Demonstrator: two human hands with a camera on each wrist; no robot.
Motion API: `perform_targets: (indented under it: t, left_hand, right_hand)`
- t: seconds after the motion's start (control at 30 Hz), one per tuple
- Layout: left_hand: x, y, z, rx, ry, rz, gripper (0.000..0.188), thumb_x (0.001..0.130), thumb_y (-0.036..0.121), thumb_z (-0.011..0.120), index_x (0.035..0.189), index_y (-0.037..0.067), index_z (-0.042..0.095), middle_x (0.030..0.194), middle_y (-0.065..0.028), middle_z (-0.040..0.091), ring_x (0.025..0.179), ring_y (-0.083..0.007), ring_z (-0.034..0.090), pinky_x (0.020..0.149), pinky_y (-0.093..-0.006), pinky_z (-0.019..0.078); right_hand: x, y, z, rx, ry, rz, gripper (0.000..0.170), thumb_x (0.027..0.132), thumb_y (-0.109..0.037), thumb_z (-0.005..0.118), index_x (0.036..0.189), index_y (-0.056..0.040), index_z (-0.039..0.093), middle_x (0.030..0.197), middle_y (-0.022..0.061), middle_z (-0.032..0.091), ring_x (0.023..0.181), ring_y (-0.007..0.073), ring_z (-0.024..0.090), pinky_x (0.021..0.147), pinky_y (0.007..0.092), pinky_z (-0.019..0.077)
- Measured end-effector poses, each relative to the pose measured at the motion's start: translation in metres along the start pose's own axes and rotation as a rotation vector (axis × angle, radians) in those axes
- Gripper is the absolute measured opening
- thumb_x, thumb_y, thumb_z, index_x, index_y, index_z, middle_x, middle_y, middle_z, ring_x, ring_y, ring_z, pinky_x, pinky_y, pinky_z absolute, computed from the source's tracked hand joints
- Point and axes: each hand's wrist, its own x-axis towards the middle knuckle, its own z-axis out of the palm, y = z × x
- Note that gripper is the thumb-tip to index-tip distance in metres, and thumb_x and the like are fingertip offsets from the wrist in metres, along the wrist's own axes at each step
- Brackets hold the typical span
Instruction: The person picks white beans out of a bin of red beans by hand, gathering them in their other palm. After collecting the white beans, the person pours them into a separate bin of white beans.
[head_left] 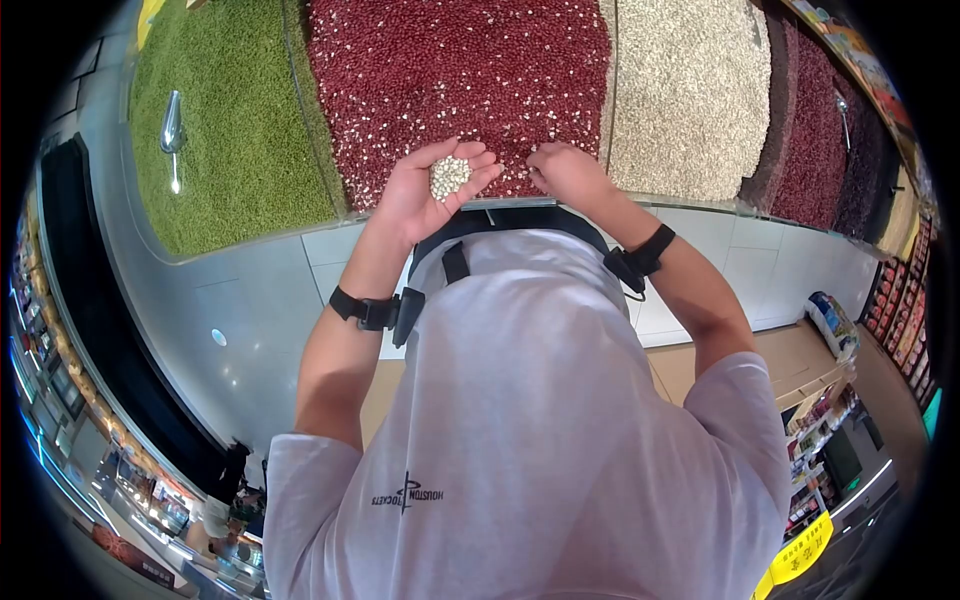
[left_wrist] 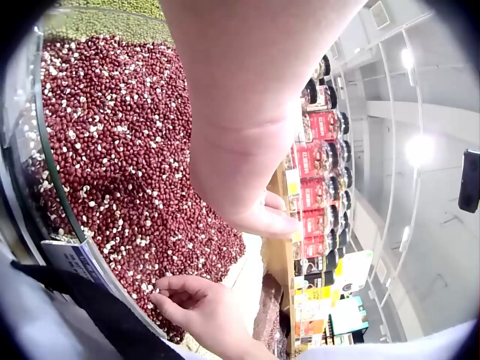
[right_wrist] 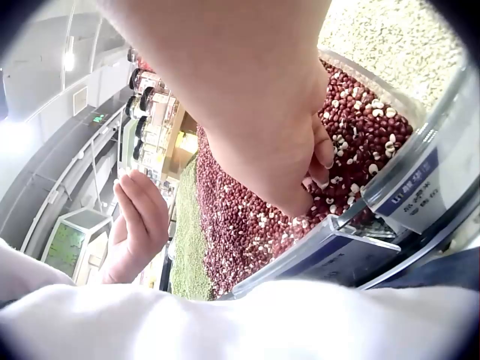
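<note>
Palm up, the left hand (head_left: 435, 190) carries a small pile of pale grains (head_left: 450, 177) in its palm, its fingers extended and slightly bent. It hovers over the front of the dark red beans (head_left: 450, 70); the left wrist view shows only part of this hand (left_wrist: 259, 214) and hides the pile. To its right, the right hand (head_left: 570, 175) reaches down to the beans with bent fingers. Its fingertips touch the bean surface (right_wrist: 360, 150) in the right wrist view, among scattered pale grains; whether they pinch one is hidden.
Green beans (head_left: 225, 120) with a metal scoop (head_left: 172, 125) lie left of the red ones; pale grains fill the compartment (head_left: 685, 100) on the right. Clear dividers and a front rim (head_left: 500, 202) bound the bins. Jars (left_wrist: 319, 157) stand on shelves beyond.
</note>
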Motion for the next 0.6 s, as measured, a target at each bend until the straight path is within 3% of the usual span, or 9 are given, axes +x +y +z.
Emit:
perform_targets:
  t: [0.1, 0.17, 0.27, 0.33, 0.37, 0.43, 0.47, 0.57, 0.6]
  left_hand:
    - [0.0, 0.0, 0.001, 0.0, 0.008, 0.001, 0.027, 0.098, 0.018, 0.048, 0.099, -0.008, 0.057, 0.108, -0.0218, 0.061, 0.11, -0.0376, 0.06, 0.096, -0.0396, 0.0538]
    - [0.0, -0.001, 0.003, -0.025, 0.01, -0.003, 0.026, 0.098, 0.017, 0.047, 0.098, -0.007, 0.059, 0.102, -0.0215, 0.064, 0.104, -0.0355, 0.064, 0.089, -0.0391, 0.0581]
    - [0.001, 0.001, 0.002, -0.028, -0.005, -0.008, 0.027, 0.098, 0.017, 0.047, 0.098, -0.007, 0.059, 0.101, -0.0215, 0.065, 0.102, -0.0352, 0.064, 0.089, -0.0387, 0.0583]
    - [0.0, 0.001, 0.003, -0.026, 0.008, 0.0, 0.027, 0.098, 0.017, 0.047, 0.098, -0.007, 0.059, 0.101, -0.0214, 0.065, 0.102, -0.035, 0.065, 0.089, -0.0385, 0.0584]
    - [0.0, 0.001, 0.003, -0.023, 0.019, 0.007, 0.027, 0.098, 0.017, 0.047, 0.098, -0.007, 0.059, 0.101, -0.0213, 0.065, 0.101, -0.0348, 0.065, 0.088, -0.0384, 0.0585]
    - [0.001, 0.001, 0.0, -0.014, 0.012, 0.006, 0.028, 0.098, 0.018, 0.047, 0.1, -0.008, 0.058, 0.104, -0.0221, 0.064, 0.104, -0.0363, 0.063, 0.092, -0.0392, 0.0562]
    - [0.002, 0.001, -0.001, -0.005, 0.006, 0.004, 0.03, 0.097, 0.018, 0.048, 0.102, -0.01, 0.057, 0.107, -0.0229, 0.062, 0.108, -0.0378, 0.061, 0.096, -0.0399, 0.0538]
    - [0.006, -0.001, -0.003, -0.021, -0.001, -0.009, 0.03, 0.097, 0.018, 0.048, 0.102, -0.01, 0.057, 0.108, -0.0229, 0.062, 0.108, -0.0379, 0.061, 0.096, -0.0403, 0.0535]
    - [0.006, -0.001, -0.003, -0.021, -0.002, -0.009, 0.03, 0.097, 0.018, 0.048, 0.102, -0.01, 0.057, 0.108, -0.0229, 0.062, 0.108, -0.0379, 0.061, 0.096, -0.0403, 0.0535]
  right_hand:
    - [0.001, 0.002, 0.002, 0.01, 0.007, 0.011, 0.012, 0.08, -0.014, 0.061, 0.083, -0.0032, 0.063, 0.086, 0.0148, 0.063, 0.086, 0.033, 0.064, 0.078, 0.0427, 0.0535]
    - [0.001, 0.004, 0.002, 0.023, 0.006, 0.023, 0.012, 0.08, -0.014, 0.061, 0.083, -0.0028, 0.064, 0.086, 0.0148, 0.064, 0.086, 0.0334, 0.064, 0.078, 0.0429, 0.0533]
    - [0.002, 0.005, -0.004, 0.192, 0.053, 0.058, 0.018, 0.078, -0.015, 0.063, 0.09, -0.0026, 0.068, 0.087, 0.0151, 0.067, 0.081, 0.0297, 0.066, 0.075, 0.0384, 0.0543]
    - [0.002, -0.003, -0.024, 0.529, -0.055, 0.31, 0.023, 0.079, -0.016, 0.067, 0.098, -0.0035, 0.07, 0.086, 0.0115, 0.07, 0.074, 0.019, 0.067, 0.071, 0.0303, 0.0538]
    - [0.002, -0.002, -0.025, 0.528, -0.056, 0.31, 0.023, 0.079, -0.016, 0.067, 0.098, -0.0035, 0.07, 0.086, 0.0115, 0.07, 0.074, 0.019, 0.067, 0.071, 0.0303, 0.0538]
    - [0.003, 0.002, -0.028, 0.888, 0.076, 0.369, 0.014, 0.085, -0.011, 0.068, 0.096, -0.0021, 0.069, 0.081, 0.0005, 0.068, 0.072, 0.0042, 0.058, 0.067, 0.0204, 0.0474]
    - [0.004, 0.003, -0.031, 1.057, 0.079, 0.363, 0.014, 0.086, -0.009, 0.068, 0.096, 0.0006, 0.069, 0.084, -0.0001, 0.068, 0.076, 0.0037, 0.059, 0.068, 0.0203, 0.0477]
    - [0.008, 0.0, -0.042, 1.073, 0.149, 0.346, 0.018, 0.085, -0.011, 0.069, 0.098, 0.0011, 0.07, 0.086, 0.0024, 0.07, 0.077, 0.0062, 0.063, 0.069, 0.023, 0.0512]
    - [0.008, -0.002, -0.044, 1.113, 0.168, 0.338, 0.017, 0.085, -0.013, 0.071, 0.097, -0.0002, 0.07, 0.081, -0.0001, 0.068, 0.072, 0.0045, 0.059, 0.064, 0.0211, 0.0484]
